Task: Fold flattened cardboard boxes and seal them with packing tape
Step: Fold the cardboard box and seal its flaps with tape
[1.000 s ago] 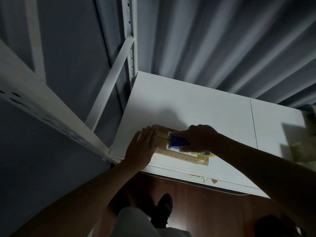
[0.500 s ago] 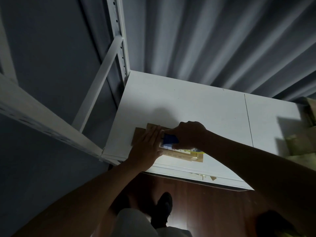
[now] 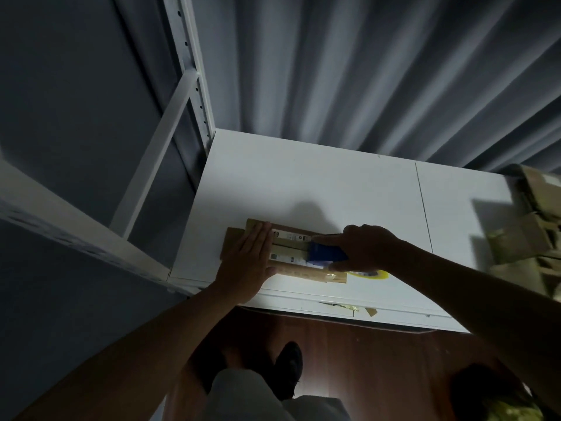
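Fingers straight, the left hand (image 3: 247, 262) presses flat a small brown cardboard box (image 3: 291, 253) near the smooth white table's (image 3: 303, 189) front edge — the right hand (image 3: 365, 247) grips a blue tape dispenser (image 3: 326, 253) (yellow-rimmed roll) atop it.

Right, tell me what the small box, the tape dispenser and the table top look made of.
Small box: brown cardboard, matte, with white printed labels. Tape dispenser: blue, smooth, likely plastic; a yellow roll shows beside it. Table top: white, flat, matte board with a seam, probably laminate; too dim to be sure.

Head view, looking down, close over table (image 3: 303, 189)
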